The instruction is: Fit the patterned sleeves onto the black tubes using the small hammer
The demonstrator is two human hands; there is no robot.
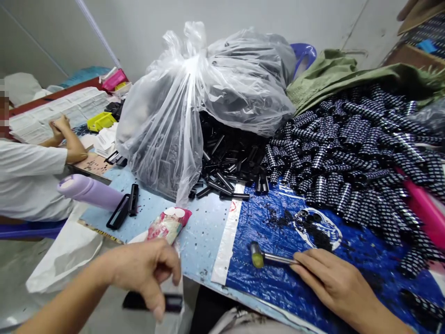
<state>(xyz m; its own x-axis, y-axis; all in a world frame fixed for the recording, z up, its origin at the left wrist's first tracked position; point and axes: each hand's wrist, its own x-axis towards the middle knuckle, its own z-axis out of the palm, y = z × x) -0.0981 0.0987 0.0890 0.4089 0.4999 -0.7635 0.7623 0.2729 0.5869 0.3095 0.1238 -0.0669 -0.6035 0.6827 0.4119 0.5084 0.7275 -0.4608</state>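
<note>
Half-curled left hand (149, 266) overlaps a black piece (135, 301) beside the bench (200, 241), grip unclear, while the right hand (335, 280) pinches a hammer (278, 258); work seems midway, patterned rollers (351, 139) heaped, black parts (225, 181) loose.

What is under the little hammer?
A shiny blue plastic sheet is under the hammer, whose handle the right hand holds. The patch right below the hammer's head is hidden, and so is whatever the sheet covers.
</note>
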